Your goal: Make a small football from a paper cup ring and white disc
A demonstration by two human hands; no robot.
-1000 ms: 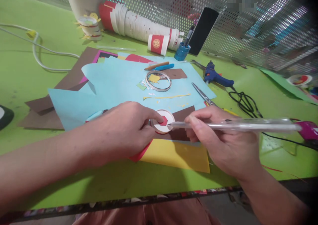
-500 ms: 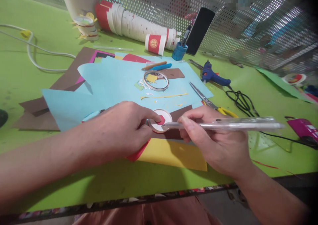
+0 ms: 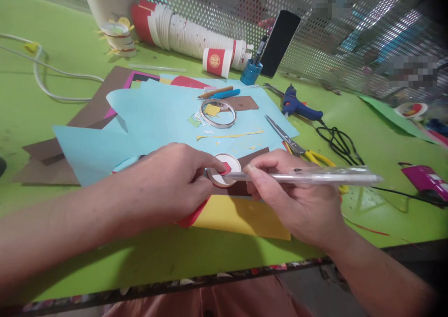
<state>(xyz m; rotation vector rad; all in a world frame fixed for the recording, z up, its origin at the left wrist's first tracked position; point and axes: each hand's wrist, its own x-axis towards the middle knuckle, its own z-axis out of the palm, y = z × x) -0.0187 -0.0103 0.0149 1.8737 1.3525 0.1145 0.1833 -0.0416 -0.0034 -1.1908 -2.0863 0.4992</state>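
Low in the middle of the head view, a round white paper cup base (image 3: 233,162) lies over brown paper. On it sits a small red paper piece (image 3: 227,168). My left hand (image 3: 171,182) presses that piece with the index fingertip, its thumb at the base's left edge and its other fingers curled under. A clear-barrelled pen (image 3: 322,175) is pinched in my right hand (image 3: 297,200), tip down at the red piece's lower edge. Yellow paper (image 3: 241,219) lies below both hands, and scissors (image 3: 287,135) with yellow handles lie beyond my right hand.
Light blue paper (image 3: 157,116) holds a cut cup ring (image 3: 233,121), paper scraps and two coloured pens. Stacked paper cups (image 3: 189,32), a phone (image 3: 282,42) and a blue pen pot (image 3: 250,72) stand behind. A blue glue gun (image 3: 299,107) with its cord lies right.
The whole view has shifted slightly. The pen's rear end has swung a little left and its tip has moved slightly along the red piece. My left hand keeps its place on the base.
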